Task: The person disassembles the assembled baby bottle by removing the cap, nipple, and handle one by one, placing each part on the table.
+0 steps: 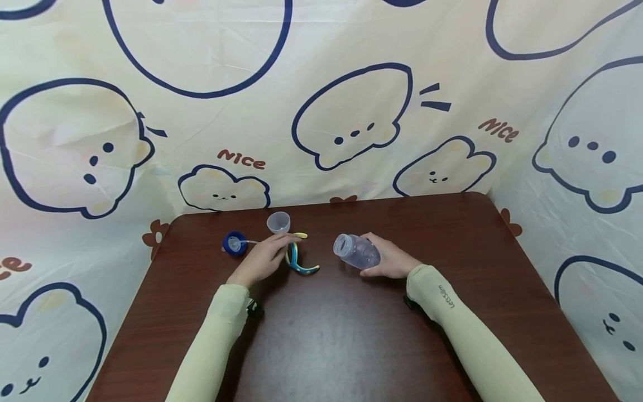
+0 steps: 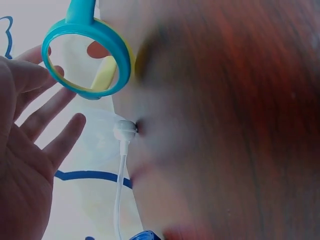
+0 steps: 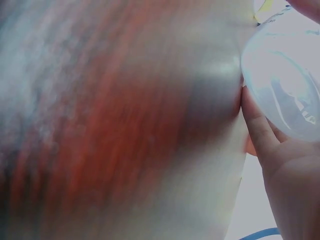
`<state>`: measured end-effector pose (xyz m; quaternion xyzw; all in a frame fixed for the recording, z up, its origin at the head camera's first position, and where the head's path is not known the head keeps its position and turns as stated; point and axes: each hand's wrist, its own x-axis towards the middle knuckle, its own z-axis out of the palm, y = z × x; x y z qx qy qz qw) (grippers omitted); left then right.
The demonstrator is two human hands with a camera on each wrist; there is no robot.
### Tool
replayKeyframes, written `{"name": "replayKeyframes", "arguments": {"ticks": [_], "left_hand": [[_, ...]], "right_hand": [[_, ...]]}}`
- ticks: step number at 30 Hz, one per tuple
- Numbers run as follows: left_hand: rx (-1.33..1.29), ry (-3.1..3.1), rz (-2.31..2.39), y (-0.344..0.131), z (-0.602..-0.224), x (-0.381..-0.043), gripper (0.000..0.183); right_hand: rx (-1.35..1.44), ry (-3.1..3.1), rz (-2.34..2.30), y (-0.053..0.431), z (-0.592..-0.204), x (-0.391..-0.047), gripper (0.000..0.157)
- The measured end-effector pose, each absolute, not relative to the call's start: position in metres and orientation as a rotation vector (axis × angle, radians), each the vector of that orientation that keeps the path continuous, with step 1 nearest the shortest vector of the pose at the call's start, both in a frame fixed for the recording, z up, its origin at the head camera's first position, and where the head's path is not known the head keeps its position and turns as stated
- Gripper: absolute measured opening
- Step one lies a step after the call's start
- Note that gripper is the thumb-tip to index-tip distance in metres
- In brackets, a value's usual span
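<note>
The right hand (image 1: 389,259) lies on the table with its fingers curled round a clear plastic bottle (image 1: 358,251), which is tipped on its side with the open mouth pointing toward the left hand; in the right wrist view the thumb (image 3: 257,125) presses against the bottle's translucent wall (image 3: 285,85). The left hand (image 1: 263,258) rests palm down, its fingers straight and loosely spread, reaching over a teal-and-yellow handle ring (image 1: 300,262) that lies on the table just beside the fingertips; the head view does not make plain whether they touch it. In the left wrist view the fingers (image 2: 37,112) are fanned open next to the ring (image 2: 87,57), holding nothing. Just beyond the left hand stands a small clear cup (image 1: 278,223), and to its left lies a blue cap (image 1: 234,243) with a thin white straw (image 2: 120,175) running from it to a small white weight (image 2: 125,130). All of this sits on a dark reddish-brown table (image 1: 351,335), near its far edge. Behind the table hangs a cream cloth (image 1: 321,111) printed with blue-outlined cartoon animals.
</note>
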<state>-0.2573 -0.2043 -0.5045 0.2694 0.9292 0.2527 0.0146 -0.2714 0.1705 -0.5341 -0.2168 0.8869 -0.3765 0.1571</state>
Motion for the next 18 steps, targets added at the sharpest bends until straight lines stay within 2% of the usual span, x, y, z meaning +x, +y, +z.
{"name": "replayKeyframes", "arguments": {"ticks": [10, 18], "left_hand": [[0.998, 2.971, 0.804, -0.185, -0.492, -0.250, 0.040], [0.964, 2.994, 0.778, -0.156, -0.486, -0.236, 0.054]], "right_hand": [[-0.576, 2.536, -1.062, 0.171, -0.532, -0.273, 0.089], [-0.602, 2.514, -1.085, 0.170, -0.528, -0.275, 0.088]]}}
